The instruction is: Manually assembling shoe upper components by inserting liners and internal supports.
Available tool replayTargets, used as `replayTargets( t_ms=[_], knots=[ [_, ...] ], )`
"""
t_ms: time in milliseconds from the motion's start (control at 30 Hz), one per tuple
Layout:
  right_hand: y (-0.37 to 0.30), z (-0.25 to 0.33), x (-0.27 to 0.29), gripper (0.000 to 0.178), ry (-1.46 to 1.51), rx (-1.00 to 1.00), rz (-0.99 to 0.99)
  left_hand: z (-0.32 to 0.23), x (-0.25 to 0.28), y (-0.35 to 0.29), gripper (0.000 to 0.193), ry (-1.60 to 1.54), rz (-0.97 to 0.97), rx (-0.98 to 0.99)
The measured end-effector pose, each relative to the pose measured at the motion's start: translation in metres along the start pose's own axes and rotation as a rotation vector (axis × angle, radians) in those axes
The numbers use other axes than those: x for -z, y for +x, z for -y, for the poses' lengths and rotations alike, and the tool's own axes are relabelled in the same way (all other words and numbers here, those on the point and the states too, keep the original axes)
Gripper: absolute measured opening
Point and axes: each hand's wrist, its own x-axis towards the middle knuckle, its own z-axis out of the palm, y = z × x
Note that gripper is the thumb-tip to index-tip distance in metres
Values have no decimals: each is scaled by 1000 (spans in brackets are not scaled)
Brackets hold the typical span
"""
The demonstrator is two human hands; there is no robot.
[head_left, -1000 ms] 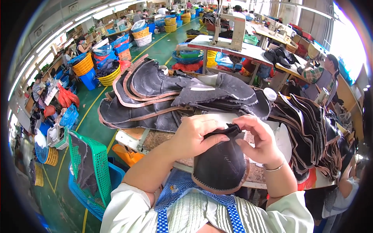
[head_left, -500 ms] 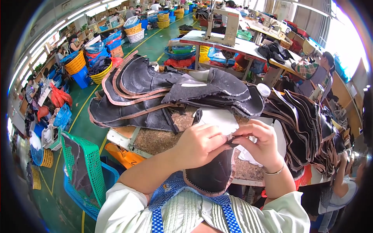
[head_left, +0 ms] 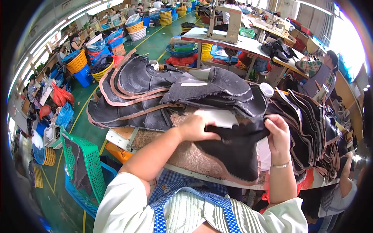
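Observation:
A black boot upper point(head_left: 235, 151) with a stitched, brownish lower edge hangs spread between my hands, over the front of the worktable. My left hand point(head_left: 197, 127) pinches its upper left side, thumb toward me. At its upper right corner, my right hand point(head_left: 278, 134) grips the edge between thumb and fingers. White sheets point(head_left: 220, 117) lie behind the piece, partly covered by it. Beyond my hands, a pile of similar black uppers point(head_left: 143, 83) covers the back of the table. Another stack of uppers point(head_left: 301, 124) stands fanned out to the right of my right hand.
The worktable's brown, worn top point(head_left: 163, 145) shows at the front left. A white cup point(head_left: 266, 89) stands between the piles. Down to the left are a green basket point(head_left: 91, 167) and a blue tub point(head_left: 77, 194). A co-worker point(head_left: 322, 70) sits at the far right.
My hands were close together at the middle, pinching the upper's edge. Now they are wide apart, and the upper has swung up and away from my lap, opened out over the table.

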Motion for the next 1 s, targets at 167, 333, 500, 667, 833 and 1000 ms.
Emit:
replayTargets(
  t_ms=[167, 333, 500, 667, 833, 1000],
  knots=[
    [-8, 38, 15, 15, -486, 125, -56, -43, 11, 6, 50, -269, 15, -117],
    [13, 29, 1, 32, -1676, 538, 39, -38, -35, 23, 47, -131, 75, 37],
    [11, -29, -19, 38, -1245, 360, 725, -30, -40, 39, 30, -392, 40, 47],
    [6, -57, -10, 27, -1056, 254, 723, 57, -6, 98, 22, -484, 217, 293],
    [-9, -60, -30, 26, -1019, 299, 853, 192, 13, 136, 44, 370, -585, 553],
    [-14, -64, -28, 19, -978, 347, 891, 201, 34, 126, 28, 383, -320, 490]
  ],
)
